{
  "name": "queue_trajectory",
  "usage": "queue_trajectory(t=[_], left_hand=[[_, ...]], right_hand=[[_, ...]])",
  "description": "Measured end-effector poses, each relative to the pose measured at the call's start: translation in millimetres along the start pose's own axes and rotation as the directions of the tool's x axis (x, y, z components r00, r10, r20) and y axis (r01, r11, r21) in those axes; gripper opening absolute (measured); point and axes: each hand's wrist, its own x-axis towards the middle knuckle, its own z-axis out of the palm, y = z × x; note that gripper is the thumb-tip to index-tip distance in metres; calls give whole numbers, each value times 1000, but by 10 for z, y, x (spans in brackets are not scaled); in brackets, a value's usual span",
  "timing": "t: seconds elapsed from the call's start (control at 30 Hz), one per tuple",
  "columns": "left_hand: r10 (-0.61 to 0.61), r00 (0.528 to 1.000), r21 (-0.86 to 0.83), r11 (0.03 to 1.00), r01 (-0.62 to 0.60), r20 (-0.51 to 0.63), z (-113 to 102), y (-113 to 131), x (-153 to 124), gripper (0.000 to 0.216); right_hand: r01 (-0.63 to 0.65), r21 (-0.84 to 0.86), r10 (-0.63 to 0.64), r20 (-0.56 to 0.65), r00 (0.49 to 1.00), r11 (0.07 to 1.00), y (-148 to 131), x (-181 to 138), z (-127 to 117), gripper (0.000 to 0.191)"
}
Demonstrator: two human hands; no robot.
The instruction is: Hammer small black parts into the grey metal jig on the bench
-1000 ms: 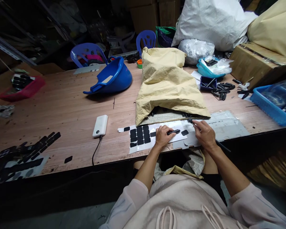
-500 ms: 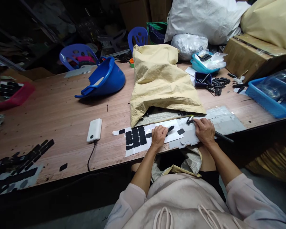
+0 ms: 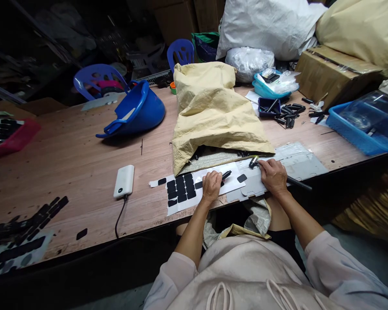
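My left hand (image 3: 211,186) rests on a white backing sheet (image 3: 210,177) near the table's front edge, fingers curled round a short black stick-like part (image 3: 226,174) that pokes out to the right. Rows of black rectangular pads (image 3: 182,191) sit on the sheet to its left, and one lone pad (image 3: 242,178) lies to its right. My right hand (image 3: 273,175) is closed on a long black rod (image 3: 298,183) whose metal-tipped end (image 3: 253,162) lies on a grey plastic sheet (image 3: 297,161).
A yellow woven sack (image 3: 213,112) lies open just behind the hands. A white power bank (image 3: 123,181) with its cable lies to the left, a tipped blue basin (image 3: 136,111) behind. Blue trays (image 3: 358,129), black parts (image 3: 287,114) and a cardboard box (image 3: 333,77) crowd the right. More black pads (image 3: 22,232) lie far left.
The view has drifted, so everything sits slightly further left. My left hand has drawn the black part in, so less of it shows. My right hand stays on the rod.
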Motion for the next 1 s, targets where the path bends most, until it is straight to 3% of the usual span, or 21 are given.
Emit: queue_trajectory(t=[0.17,0.3,0.37,0.43,0.5,0.6,0.67,0.7,0.83,0.9,0.97,1.0], left_hand=[[31,999,-8,999,-31,-26,-38,12,-28,42],[186,978,-22,982,-188,-91,-26,88,-389,35],[307,951,-81,948,-309,-33,66,103,-680,33],[391,915,-168,913,-372,96,221,81,-957,33],[338,916,-165,937,-307,217,408,27,-1154,33],[35,940,19,999,-44,341,627,-60,-1262,30],[-126,918,135,988,81,377,664,-71,-1257,29],[-140,909,143,986,90,392,643,-53,-1245,28],[102,925,-85,993,-76,367,356,136,-1052,19],[122,965,-159,983,-87,230,138,217,-781,21],[-20,1000,-127,992,23,24,-97,222,-391,23],[-127,989,-85,989,120,-75,-213,193,-173,24]], right_hand=[[-2,8,2,0,1000,1000,5,-1,8,30],[1,-2,-1,-15,1000,1000,4,-1,16,29],[4,-8,-4,-17,1000,1000,4,-1,18,29],[9,-15,-9,-18,1000,1000,4,-1,18,29],[14,-19,-14,-20,1000,1000,3,-1,17,29],[11,-9,-11,-29,1000,1000,3,1,15,28],[9,1,-9,-32,999,1000,5,1,17,27],[10,2,-10,-33,999,1000,6,1,18,27],[29,-19,-30,-47,998,999,17,-2,28,28],[37,-31,-39,-59,998,999,22,-4,34,28],[44,-40,-46,-69,997,998,28,-6,40,27],[46,-44,-49,-72,996,998,31,-7,44,27]])
